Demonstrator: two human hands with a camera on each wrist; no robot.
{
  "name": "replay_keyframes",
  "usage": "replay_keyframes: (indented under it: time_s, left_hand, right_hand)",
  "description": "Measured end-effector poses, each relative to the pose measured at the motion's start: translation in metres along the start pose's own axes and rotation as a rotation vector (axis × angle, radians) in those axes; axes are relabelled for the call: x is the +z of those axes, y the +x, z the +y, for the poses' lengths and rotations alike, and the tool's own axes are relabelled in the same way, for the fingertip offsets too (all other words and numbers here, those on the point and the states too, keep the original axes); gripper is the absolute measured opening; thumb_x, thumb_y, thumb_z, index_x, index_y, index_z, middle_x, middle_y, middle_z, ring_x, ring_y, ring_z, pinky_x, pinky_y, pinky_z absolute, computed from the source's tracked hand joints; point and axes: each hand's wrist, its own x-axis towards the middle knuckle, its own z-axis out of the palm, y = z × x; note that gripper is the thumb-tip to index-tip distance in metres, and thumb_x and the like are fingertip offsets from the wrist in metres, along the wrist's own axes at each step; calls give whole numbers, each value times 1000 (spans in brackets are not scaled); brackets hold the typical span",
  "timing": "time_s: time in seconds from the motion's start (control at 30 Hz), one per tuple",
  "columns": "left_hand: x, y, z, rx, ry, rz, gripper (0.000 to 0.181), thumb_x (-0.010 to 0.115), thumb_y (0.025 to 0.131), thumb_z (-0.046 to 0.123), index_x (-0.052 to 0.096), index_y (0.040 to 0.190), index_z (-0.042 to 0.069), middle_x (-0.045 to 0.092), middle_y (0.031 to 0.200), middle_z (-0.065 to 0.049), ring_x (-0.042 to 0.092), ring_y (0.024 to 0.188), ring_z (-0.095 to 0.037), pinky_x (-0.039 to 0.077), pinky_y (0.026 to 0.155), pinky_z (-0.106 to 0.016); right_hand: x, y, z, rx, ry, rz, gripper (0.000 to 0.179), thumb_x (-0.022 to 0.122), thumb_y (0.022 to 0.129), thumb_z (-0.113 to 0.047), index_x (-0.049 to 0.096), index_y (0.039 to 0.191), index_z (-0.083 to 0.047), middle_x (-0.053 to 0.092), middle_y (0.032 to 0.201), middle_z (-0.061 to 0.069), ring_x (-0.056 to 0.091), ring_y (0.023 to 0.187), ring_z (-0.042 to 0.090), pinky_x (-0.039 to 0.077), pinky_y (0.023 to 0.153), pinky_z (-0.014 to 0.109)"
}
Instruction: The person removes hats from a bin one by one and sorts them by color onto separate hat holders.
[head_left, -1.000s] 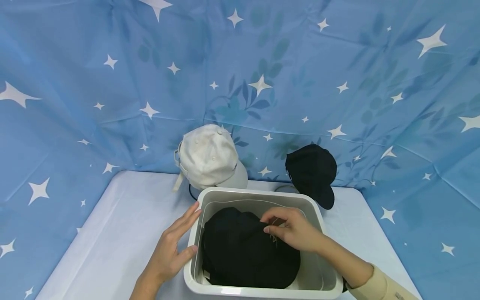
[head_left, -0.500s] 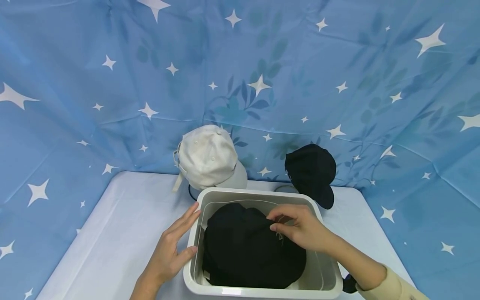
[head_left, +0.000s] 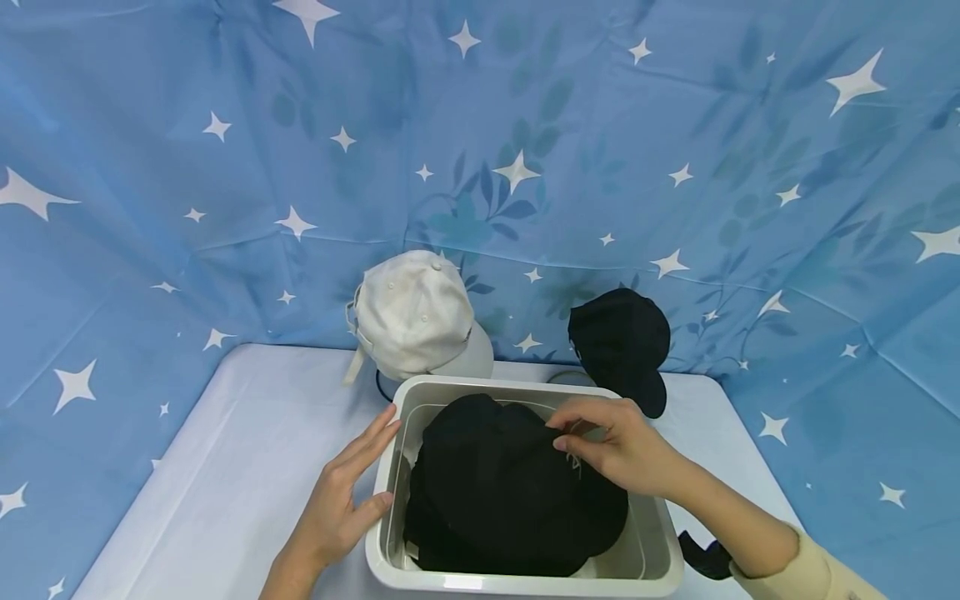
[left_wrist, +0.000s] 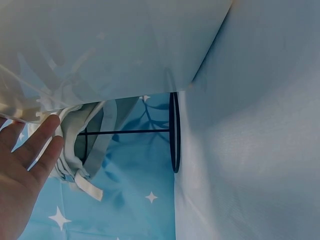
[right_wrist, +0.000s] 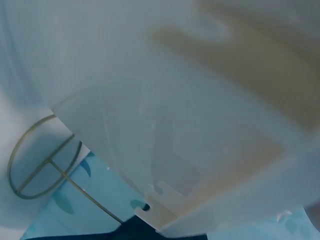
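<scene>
In the head view a light grey plastic bin (head_left: 525, 583) holds a black cap (head_left: 510, 492) with a small pale stitched mark. My right hand (head_left: 618, 442) pinches that cap's fabric near the mark, between thumb and fingers. More dark fabric and a small white tag show beneath it. Fingers straight and spread, my left hand (head_left: 337, 500) rests against the bin's left rim. The left wrist view shows its fingers (left_wrist: 47, 152) right by the bin's side. In the right wrist view, the translucent bin wall (right_wrist: 125, 135) fills most of the picture, hiding the right hand.
Behind the bin, an off-white cap (head_left: 416, 312) hangs on a wire stand (left_wrist: 132, 132), and another black cap (head_left: 622, 346) sits on a second stand (right_wrist: 85, 191). A black item (head_left: 705, 557) lies at the bin's right. A starry blue curtain (head_left: 225, 283) surrounds the white table (head_left: 262, 433).
My right hand has moved a little up and to the right, and the pinched black cap has shifted the same way inside the bin. My left hand stays at the rim.
</scene>
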Motion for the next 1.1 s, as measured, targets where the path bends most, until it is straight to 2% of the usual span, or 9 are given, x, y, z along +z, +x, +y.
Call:
replay_keyframes:
  time_s: [0.2,0.43,0.87,1.1]
  left_hand:
    - [0,0,0,12,-4,3,69,58,73,7,43,140,1,34,149,-17,38,133,-31,27,107,-21]
    - [1,0,1,-1,4,2,68,57,74,9,43,140,2,34,149,-15,38,134,-30,27,107,-21]
    - [0,0,1,11,3,9,69,59,73,7,44,140,1,34,149,-16,39,133,-30,28,106,-20]
    - [-1,0,3,20,-7,12,70,60,72,5,44,140,1,35,149,-16,39,133,-30,28,106,-20]
  right_hand:
    - [-7,1,-2,-46,-4,18,29,70,77,7,66,102,-8,67,95,3,64,81,10,55,68,29]
    - [-17,2,-11,-13,-32,23,32,71,76,7,66,102,-11,67,96,0,63,82,9,55,69,28]
    - [-32,13,-27,-116,-96,35,40,72,72,12,65,104,-12,66,95,0,61,79,9,54,69,24]
    - [-40,16,-30,-142,-119,47,44,72,69,15,66,104,-11,66,95,1,61,81,9,53,70,22]
